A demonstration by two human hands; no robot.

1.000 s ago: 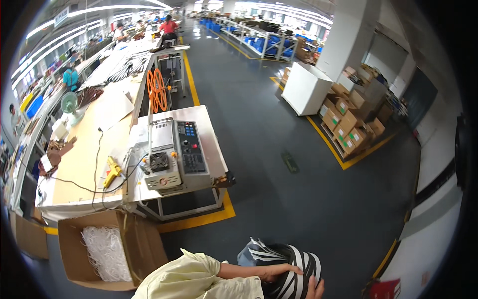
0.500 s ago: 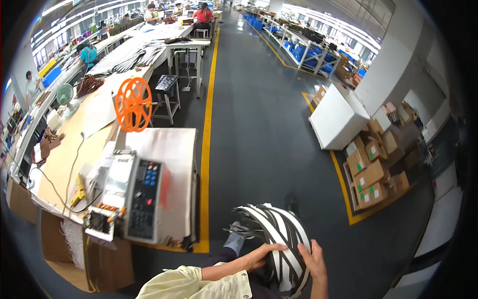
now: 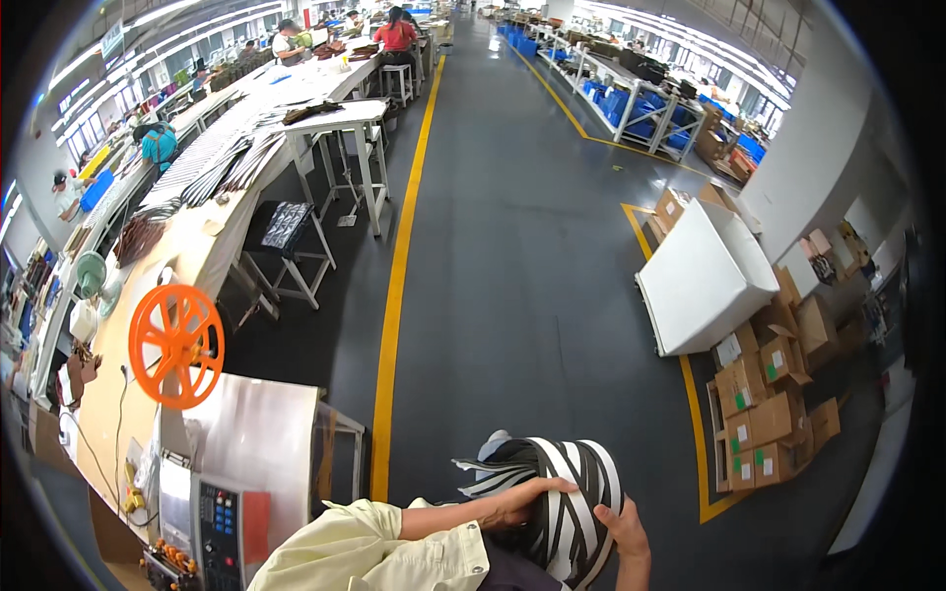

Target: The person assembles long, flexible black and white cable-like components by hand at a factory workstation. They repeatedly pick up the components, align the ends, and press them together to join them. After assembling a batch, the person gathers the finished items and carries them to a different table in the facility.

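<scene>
A thick bundle of black and white strips (image 3: 570,468), curved over into an arch, is carried low in front of me. My left hand (image 3: 532,499) comes in from the left and is closed around its inner side, the fingers partly hidden by the strips. On the outer right side my right hand (image 3: 623,530) grips the bundle, thumb lying against the strips. Loose strip ends stick out to the left, past my left wrist. A pale yellow sleeve (image 3: 360,537) covers part of my left arm.
To the left stands a machine with a button panel (image 3: 219,527) and an orange reel (image 3: 177,347). A black-topped stool (image 3: 286,229) and long worktables follow. Right of the grey walkway are a white bin (image 3: 705,281) and cardboard boxes (image 3: 754,428). Several people work farther off.
I have moved forward along the walkway: the machine, reel and stool have slid lower and left, the white bin lower and right. Both hands still hold the bundle of strips.
</scene>
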